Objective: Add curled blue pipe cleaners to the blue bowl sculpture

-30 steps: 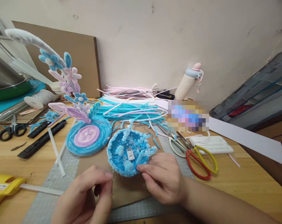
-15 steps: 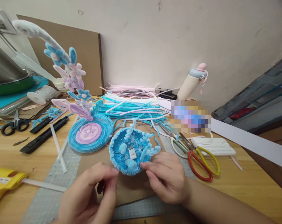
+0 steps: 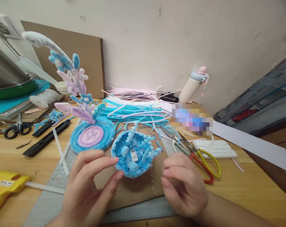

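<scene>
A blue fuzzy bowl-shaped piece (image 3: 114, 142) made of pipe cleaners stands on a brown cardboard sheet (image 3: 143, 198). Inside it sit a small white block (image 3: 134, 156), blue fuzzy knobs and thin wires; curly pale-blue coils rise from its back and right rim. My left hand (image 3: 90, 179) is open at the bowl's front left, index finger and thumb spread by the rim; whether they touch it I cannot tell. Off to the bowl's right, my right hand (image 3: 184, 186) hovers with loosely curled fingers, a gap between thumb and index, nothing visible in it.
At the left stands a blue-and-lilac disc (image 3: 107, 134) with a flowered white stem (image 3: 60, 47). Pipe cleaners (image 3: 135, 110) are heaped behind. Scissors (image 3: 201, 164) and a white power bank (image 3: 216, 148) lie right; a yellow glue gun (image 3: 8, 189), cutter (image 3: 47, 138) and black scissors (image 3: 17, 127) lie left.
My right hand has pulled away from the bowl's inner right side, toward the right. My left hand has risen slightly and its fingers have spread near the rim. The bowl stays put.
</scene>
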Motion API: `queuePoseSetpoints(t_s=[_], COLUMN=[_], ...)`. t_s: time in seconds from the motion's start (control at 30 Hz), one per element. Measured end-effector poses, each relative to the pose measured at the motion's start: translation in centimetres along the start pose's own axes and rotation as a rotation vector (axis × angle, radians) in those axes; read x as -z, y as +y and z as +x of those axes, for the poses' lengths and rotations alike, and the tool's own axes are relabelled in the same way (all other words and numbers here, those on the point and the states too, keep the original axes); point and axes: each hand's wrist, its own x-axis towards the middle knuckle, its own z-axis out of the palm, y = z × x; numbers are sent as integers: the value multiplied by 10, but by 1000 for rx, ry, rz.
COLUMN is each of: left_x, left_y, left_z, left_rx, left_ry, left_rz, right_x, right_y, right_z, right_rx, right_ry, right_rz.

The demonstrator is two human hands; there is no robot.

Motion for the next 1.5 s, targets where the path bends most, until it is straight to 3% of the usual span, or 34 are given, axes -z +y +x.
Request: queuePoseSetpoints(t_s=[0.1,0.23,0.4,0.87,1.33,1.5], left_x=[11,21,25,27,21,28], left_y=[1,11,18,19,17,7], left_z=[9,23,36,43,50,52], left_rx=[-65,-148,-129,-191,-163,-270], left_ry=[-75,-143,-259,-319,-355,-381], left_rz=[119,241,328,353,317,285], right_x=[4,5,-2,-10,-12,-14], right_y=[-16,-32,-37,-39,-37,-37], right_z=[11,29,43,42,42,41], right_rx=[-57,-103,-137,-194,-205,-199], right_ry=[61,-25,-120,-146,-143,-136], right_rz=[-192,-310,-349,-332,-318,-310])
